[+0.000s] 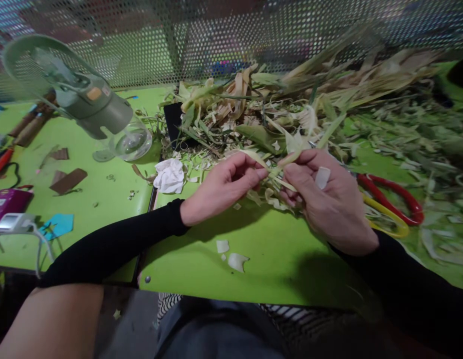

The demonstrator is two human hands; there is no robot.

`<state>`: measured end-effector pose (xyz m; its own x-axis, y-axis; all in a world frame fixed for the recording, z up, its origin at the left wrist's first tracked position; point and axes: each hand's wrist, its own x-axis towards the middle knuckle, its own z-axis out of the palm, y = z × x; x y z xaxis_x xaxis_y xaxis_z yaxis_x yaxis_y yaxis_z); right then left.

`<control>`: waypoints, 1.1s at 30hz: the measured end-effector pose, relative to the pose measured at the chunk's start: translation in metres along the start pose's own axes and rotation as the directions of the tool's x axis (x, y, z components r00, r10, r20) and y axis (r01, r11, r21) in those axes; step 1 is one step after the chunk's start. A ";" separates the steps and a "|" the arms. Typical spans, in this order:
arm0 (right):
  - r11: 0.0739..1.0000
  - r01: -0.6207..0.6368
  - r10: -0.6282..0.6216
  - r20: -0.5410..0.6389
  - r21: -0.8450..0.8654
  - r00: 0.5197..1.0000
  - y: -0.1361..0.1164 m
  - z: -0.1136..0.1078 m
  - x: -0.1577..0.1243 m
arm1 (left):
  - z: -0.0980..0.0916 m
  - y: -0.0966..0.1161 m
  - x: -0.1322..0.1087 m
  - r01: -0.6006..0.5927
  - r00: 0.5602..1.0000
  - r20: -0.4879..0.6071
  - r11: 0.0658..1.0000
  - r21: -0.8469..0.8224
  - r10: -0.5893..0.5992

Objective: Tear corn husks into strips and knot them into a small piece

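Observation:
My left hand is closed in a pinch at the end of a pale corn husk strip. Facing it, my right hand is closed on the same husk, thumb against the fingers, and folded pale leaves stick up above the knuckles. A small white patch lies on one of its fingers. Scissors with red and yellow handles are beside and partly behind the right hand; most of their blades is hidden. Loose husk scraps lie under both hands.
A heap of corn husks spreads along the back. Farther left are a crumpled white tissue, a black flat object, a green-grey tumbler and a purple box. A perforated screen rises behind the green table.

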<state>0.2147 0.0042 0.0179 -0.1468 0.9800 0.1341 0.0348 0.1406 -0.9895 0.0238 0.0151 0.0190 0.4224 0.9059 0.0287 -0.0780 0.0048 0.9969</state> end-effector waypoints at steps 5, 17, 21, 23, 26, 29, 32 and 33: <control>0.998 0.040 -0.036 0.091 -0.043 0.995 -0.003 0.004 -0.001 | 0.003 -0.001 -0.003 0.089 0.996 0.034 0.988 -0.123 -0.085; 0.986 0.010 0.001 0.070 -0.166 0.998 0.001 0.007 -0.003 | 0.009 -0.003 -0.009 -0.013 0.999 -0.044 1.000 -0.020 0.012; 0.996 -0.007 0.017 0.112 -0.087 0.994 0.000 0.011 -0.003 | 0.011 -0.006 -0.010 -0.022 0.999 -0.040 1.000 0.012 0.023; 0.992 0.014 -0.003 0.084 -0.123 0.996 -0.001 0.011 -0.004 | 0.010 -0.005 -0.011 -0.042 0.998 -0.039 0.998 0.053 0.044; 0.984 0.036 -0.031 0.031 -0.176 0.999 -0.004 0.011 -0.005 | 0.008 -0.003 -0.011 -0.104 0.992 -0.053 0.986 0.129 0.112; 0.984 0.036 -0.032 0.026 -0.173 0.999 -0.006 0.012 -0.008 | 0.005 -0.002 -0.012 -0.131 0.989 -0.050 0.981 0.145 0.140; 0.984 0.029 -0.023 0.036 -0.177 0.999 -0.006 0.012 -0.008 | 0.003 0.000 -0.010 -0.071 0.997 -0.026 0.991 0.111 0.074; 0.984 0.026 -0.020 0.039 -0.178 0.999 -0.005 0.011 -0.008 | 0.002 0.000 -0.010 -0.050 0.998 -0.017 0.994 0.093 0.052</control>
<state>0.2046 -0.0061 0.0217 -0.1860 0.9708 0.1514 0.2066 0.1892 -0.9600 0.0218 0.0054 0.0190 0.4020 0.9122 0.0793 -0.0145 -0.0802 0.9967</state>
